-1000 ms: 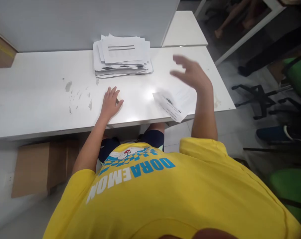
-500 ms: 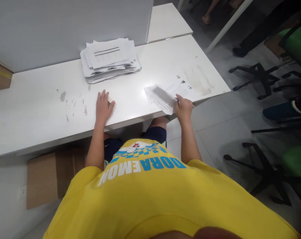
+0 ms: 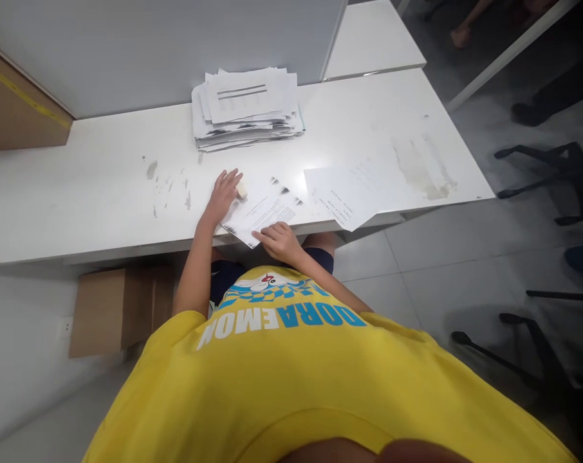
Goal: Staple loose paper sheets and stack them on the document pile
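A printed sheet of paper (image 3: 260, 212) lies at the desk's front edge, close to my body, with one corner past the edge. My right hand (image 3: 279, 241) holds its near side, thumb and fingers closed at the margin. At the sheet's left side, my left hand (image 3: 224, 194) has its fingers curled around a small cream-coloured block (image 3: 242, 189); the block's exact kind does not show. A second sheet (image 3: 344, 193) rests to the right, faintly printed, its front corner hanging over the edge.
A thick stack of papers (image 3: 248, 112) stands at the back against a grey partition (image 3: 175, 51). Stains mark the white desk (image 3: 103, 186). One cardboard box (image 3: 26, 103) is at the far left, another (image 3: 98, 315) below the desk. Chair legs (image 3: 527, 360) stand on the right.
My right hand has moved left from the right-hand sheet, and a printed sheet now lies before me. My left fingers have curled around the cream block. The view has shifted left.
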### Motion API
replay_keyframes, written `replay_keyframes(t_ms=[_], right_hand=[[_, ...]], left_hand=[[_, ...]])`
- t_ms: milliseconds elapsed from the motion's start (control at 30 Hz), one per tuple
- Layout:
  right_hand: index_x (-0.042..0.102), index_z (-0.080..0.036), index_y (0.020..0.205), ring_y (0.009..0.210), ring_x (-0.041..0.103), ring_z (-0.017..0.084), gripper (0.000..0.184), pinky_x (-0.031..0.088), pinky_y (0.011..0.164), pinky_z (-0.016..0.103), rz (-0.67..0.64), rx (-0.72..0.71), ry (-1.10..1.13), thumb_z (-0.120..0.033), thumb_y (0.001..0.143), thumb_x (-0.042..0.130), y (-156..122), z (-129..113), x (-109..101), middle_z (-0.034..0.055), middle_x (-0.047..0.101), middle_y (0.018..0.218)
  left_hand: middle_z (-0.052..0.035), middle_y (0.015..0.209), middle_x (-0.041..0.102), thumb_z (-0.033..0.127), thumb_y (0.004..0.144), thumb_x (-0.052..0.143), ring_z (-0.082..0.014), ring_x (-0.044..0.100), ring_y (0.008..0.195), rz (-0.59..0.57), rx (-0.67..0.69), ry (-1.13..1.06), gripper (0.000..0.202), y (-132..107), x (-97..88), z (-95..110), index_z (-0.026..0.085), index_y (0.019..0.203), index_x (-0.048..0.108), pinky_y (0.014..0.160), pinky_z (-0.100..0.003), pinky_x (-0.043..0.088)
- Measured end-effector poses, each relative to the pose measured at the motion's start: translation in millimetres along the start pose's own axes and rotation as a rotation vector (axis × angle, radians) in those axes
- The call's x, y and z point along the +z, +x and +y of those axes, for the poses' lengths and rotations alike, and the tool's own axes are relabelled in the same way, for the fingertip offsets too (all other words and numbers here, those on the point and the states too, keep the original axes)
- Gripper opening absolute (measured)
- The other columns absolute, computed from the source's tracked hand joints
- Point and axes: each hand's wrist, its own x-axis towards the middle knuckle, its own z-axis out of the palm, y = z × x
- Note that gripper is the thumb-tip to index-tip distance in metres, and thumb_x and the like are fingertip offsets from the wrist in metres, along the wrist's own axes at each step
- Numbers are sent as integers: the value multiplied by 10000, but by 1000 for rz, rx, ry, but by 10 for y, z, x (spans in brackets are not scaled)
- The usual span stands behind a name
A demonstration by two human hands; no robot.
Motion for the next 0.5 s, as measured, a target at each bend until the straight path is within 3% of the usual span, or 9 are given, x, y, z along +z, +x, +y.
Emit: replay_keyframes(t_ms=[100, 233, 367, 500], right_hand=[[672, -216, 1215, 893, 550, 219, 386, 347, 850, 386, -2, -6, -2, -210, 1019, 340, 66, -42, 6, 107, 704, 1004], [652, -207, 1240, 916, 533, 231, 385, 343, 869, 397, -23, 20, 6, -189, 1012, 343, 174, -22, 2, 127, 680, 1058], [637, -169, 1256, 891, 524, 245, 407, 355, 847, 397, -53, 48, -31, -142, 1004, 318, 301, -28, 62, 142, 659, 1017], [617, -135, 1270, 902, 522, 270, 407, 363, 846, 408, -77, 98, -77, -104, 983, 330, 434, -96, 88, 158, 646, 1003]], left_hand=[[-60, 1573, 440, 743, 891, 438, -301, 216, 1539, 16, -9, -161, 672, -26, -57, 42, 300, 1377, 579, 1264, -509, 151], [-66, 1423, 607, 658, 878, 555, -304, 353, 1487, 164, -54, -499, 523, -75, -121, 130, 288, 1220, 695, 1230, -504, 265], [-94, 1258, 702, 589, 894, 561, -293, 557, 1336, 350, -171, -829, 417, -83, -163, 159, 242, 1035, 743, 1126, -458, 433], [-100, 1149, 730, 581, 922, 515, -260, 638, 1230, 521, -262, -961, 425, -46, -224, 23, 211, 959, 721, 1045, -404, 499]])
